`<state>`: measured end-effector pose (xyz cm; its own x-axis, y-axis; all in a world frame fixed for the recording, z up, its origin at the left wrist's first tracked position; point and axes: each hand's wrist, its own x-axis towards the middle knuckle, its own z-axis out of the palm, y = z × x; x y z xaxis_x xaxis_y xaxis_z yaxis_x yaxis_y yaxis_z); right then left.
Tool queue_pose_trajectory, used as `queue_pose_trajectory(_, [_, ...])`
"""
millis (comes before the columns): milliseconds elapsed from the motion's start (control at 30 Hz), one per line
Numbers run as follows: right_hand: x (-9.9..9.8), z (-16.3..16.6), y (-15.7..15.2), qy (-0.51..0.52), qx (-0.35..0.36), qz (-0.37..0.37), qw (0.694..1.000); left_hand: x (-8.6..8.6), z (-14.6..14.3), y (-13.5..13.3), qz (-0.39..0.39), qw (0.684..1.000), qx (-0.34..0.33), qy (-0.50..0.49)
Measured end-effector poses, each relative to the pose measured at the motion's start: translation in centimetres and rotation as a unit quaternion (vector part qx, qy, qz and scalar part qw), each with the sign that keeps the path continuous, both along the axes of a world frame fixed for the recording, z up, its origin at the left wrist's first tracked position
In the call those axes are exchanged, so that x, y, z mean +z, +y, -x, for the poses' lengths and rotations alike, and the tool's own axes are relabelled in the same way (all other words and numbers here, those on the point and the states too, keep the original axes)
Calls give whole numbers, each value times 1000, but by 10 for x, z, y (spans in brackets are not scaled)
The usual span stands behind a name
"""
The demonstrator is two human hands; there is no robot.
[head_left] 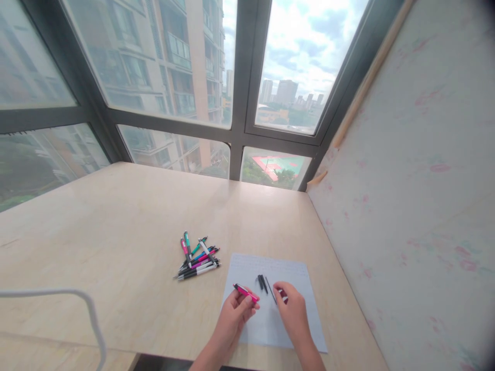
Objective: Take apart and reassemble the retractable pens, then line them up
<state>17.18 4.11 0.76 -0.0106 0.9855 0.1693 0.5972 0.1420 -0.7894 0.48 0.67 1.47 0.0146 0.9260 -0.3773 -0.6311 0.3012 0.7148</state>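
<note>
Head view: left grip [236, 310] cradles pink pen [245, 292], right grip [293, 305] curls downward.

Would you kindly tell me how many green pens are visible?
2: one green pen at the far edge of the pile, another to its right; more may be hidden.

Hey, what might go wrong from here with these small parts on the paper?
The thin dark rod beside the right hand might roll if nudged. The small black pieces lie loose on the paper, so a brush could scatter them. The pink pen, held only by the left hand, could drop if that grip loosens.
</note>
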Motion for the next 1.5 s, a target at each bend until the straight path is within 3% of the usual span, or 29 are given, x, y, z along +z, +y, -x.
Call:
queue_pose_trajectory(200, [21,15,-20,110,73,49,990,-4,2,1,-12,1000,-12,-3])
queue_pose_trajectory(733, [38,25,-22,120,116,43,985,-2,7,-1,-35,996,-45,-69])
queue_pose_trajectory(833, [32,17,-20,77,89,35,992,-4,9,0,-12,994,-33,-101])
queue_pose_trajectory(967, [16,-3,-17,-74,8,34,997,-8,12,2,20,991,-12,-131])
queue_pose_trajectory(1200, [-3,-3,-18,-284,-39,94,953,-6,10,4,32,991,-10,-129])
queue_pose_trajectory(1367, [-7,6,-16,-311,-54,92,945,-4,8,4,17,995,-26,-91])
queue_pose_trajectory(1500, [-7,-2,-16,-233,-68,63,968,-4,8,5,17,997,-27,-75])
